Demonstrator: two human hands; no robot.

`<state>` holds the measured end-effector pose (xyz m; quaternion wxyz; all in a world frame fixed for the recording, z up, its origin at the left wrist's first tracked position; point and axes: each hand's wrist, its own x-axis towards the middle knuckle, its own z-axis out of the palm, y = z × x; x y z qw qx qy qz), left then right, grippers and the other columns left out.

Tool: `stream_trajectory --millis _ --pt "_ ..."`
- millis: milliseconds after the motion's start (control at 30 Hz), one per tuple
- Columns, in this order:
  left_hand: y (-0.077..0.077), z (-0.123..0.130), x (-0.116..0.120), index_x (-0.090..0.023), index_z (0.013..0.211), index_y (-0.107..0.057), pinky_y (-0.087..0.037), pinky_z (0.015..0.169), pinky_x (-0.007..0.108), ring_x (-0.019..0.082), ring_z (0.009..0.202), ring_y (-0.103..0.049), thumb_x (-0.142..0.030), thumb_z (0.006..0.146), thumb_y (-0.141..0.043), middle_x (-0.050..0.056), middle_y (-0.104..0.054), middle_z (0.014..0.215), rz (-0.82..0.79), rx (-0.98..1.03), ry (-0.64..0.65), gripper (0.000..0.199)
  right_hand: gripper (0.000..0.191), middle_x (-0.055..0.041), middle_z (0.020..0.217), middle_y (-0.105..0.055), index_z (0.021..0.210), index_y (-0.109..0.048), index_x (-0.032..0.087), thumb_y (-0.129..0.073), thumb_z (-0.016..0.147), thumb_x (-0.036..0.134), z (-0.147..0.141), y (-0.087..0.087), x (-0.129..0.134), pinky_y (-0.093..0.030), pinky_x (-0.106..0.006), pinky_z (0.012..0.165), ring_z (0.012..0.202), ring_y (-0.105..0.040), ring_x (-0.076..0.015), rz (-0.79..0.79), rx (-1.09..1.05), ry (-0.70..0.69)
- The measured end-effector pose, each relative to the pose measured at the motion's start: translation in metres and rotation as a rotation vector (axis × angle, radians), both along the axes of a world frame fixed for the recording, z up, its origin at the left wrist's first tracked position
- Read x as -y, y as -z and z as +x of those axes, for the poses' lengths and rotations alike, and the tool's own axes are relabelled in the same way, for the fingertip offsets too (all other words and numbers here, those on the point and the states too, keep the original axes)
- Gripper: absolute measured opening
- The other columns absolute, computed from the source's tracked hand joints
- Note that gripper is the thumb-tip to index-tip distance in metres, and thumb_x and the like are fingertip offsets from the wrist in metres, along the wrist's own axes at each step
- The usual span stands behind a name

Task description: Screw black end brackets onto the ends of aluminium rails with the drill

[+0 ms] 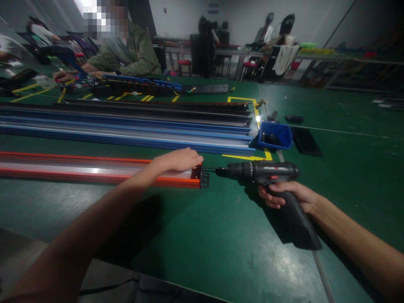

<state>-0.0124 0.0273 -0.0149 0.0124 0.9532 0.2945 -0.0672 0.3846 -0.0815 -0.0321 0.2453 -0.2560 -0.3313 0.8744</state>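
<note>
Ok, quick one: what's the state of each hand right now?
Left hand: closed on the long orange-edged channel, near its black end piece.
Right hand: closed, holding the black pistol-shaped power drill.

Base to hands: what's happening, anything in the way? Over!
Right hand gripping drill, bit at end of orange rail. Left hand on rail. Blue bin beyond drill, off bit's line.

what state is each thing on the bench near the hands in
power drill: gripped in right hand, bit pointing at the end plate
orange profile: lying flat, left hand on its end
blue bin: open-topped, dark pieces inside
blue profiles: lying side by side
</note>
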Motion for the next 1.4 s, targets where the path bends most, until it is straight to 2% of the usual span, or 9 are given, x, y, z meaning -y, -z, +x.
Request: stream_trajectory --millis 400,700,1000,1233,1400 --pt "-0.013 0.007 0.005 -0.019 0.084 -0.064 -0.028 0.062 0.033 0.018 0.066 -0.049 -0.017 0.1 -0.043 0.004 -0.064 0.077 -0.051 -0.005 -0.031 0.027 0.024 -0.0086 0.089 -0.067 0.105 -0.076 0.003 -0.073 0.096 0.025 -0.001 -0.001 0.001 -0.053 -0.019 0.06 0.056 -0.05 -0.0046 0.015 0.027 -0.021" --pt "-0.006 0.003 0.002 -0.018 0.093 -0.066 -0.028 0.061 0.033 0.019 0.068 -0.051 -0.018 0.102 -0.038 0.006 -0.068 0.082 -0.023 -0.047 -0.002 0.029 0.025 -0.0087 0.088 -0.065 0.108 -0.076 0.003 -0.069 0.098 0.025 0.001 0.004 0.001 -0.052 -0.02 0.062 0.056 -0.049 -0.0055 0.02 -0.002 -0.024" --pt "-0.008 0.004 0.004 -0.019 0.094 -0.067 -0.027 0.061 0.033 0.019 0.071 -0.053 -0.023 0.105 -0.04 0.006 -0.069 0.086 -0.055 -0.014 -0.046 0.03 0.022 -0.0073 0.085 -0.064 0.103 -0.077 0.005 -0.071 0.097 0.025 0.0 0.0 0.002 -0.051 -0.018 0.062 0.056 -0.046 -0.0044 0.008 0.03 -0.026" --pt "-0.008 0.006 0.006 -0.019 0.095 -0.068 -0.028 0.062 0.032 0.019 0.073 -0.054 -0.021 0.103 -0.042 0.006 -0.07 0.089 -0.014 -0.028 -0.043 0.028 0.021 -0.0016 0.069 -0.059 0.102 -0.078 0.005 -0.07 0.097 0.023 -0.001 0.0 0.003 -0.052 -0.019 0.063 0.054 -0.046 -0.0058 -0.004 0.005 -0.026" --pt "-0.011 0.008 0.007 -0.018 0.098 -0.069 -0.029 0.062 0.032 0.02 0.076 -0.057 -0.022 0.104 -0.041 0.007 -0.071 0.091 0.002 -0.083 -0.045 0.029 0.02 -0.0034 0.074 -0.062 0.102 -0.079 0.005 -0.073 0.095 0.024 -0.001 0.001 0.003 -0.053 -0.019 0.062 0.055 -0.048 -0.005 -0.022 0.011 -0.012"
